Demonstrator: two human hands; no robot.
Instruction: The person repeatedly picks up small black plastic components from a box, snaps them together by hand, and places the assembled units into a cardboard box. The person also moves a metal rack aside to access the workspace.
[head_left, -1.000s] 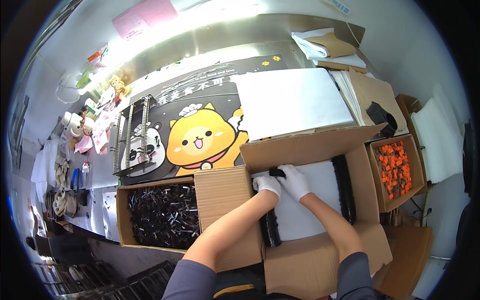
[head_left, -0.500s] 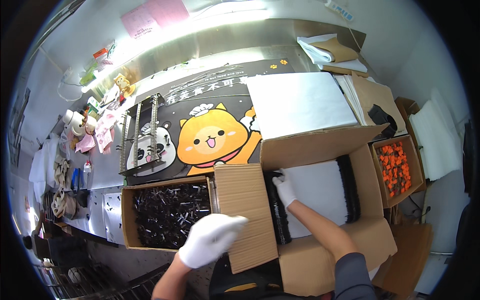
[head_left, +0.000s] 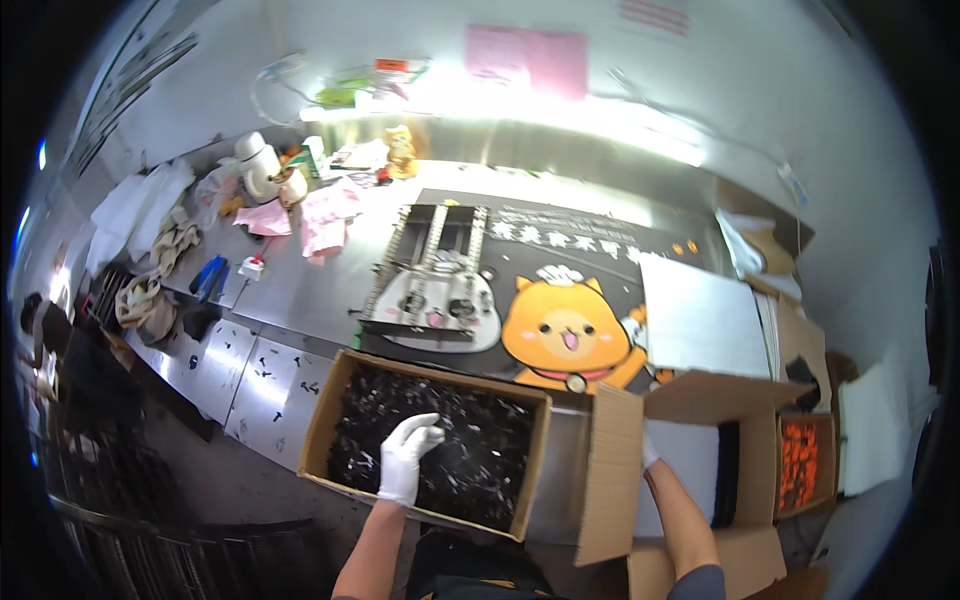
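Note:
My left hand (head_left: 405,462), in a white glove, hovers over a cardboard box (head_left: 545,440) full of small black parts (head_left: 475,440) with shiny bits. Its fingers bend loosely and stand a little apart, with nothing visible in them. My right hand (head_left: 649,452), also gloved, reaches into an open carton (head_left: 755,550). The carton's raised flap (head_left: 610,470) hides its fingers. Inside the carton lie a white sheet (head_left: 690,470) and a black bristly strip (head_left: 727,470) along the right side.
A black metal frame (head_left: 425,270) lies on the printed mat (head_left: 460,360) behind the boxes. White sheets (head_left: 705,315) are stacked at the right. Beyond the carton stands a box of orange pieces (head_left: 800,465). Pink cloths (head_left: 330,215) lie on the far left of the bench.
The view has swung left. My left hand has moved from beside the carton flap to above the black parts. My right hand stays in the carton, its fingers now out of sight.

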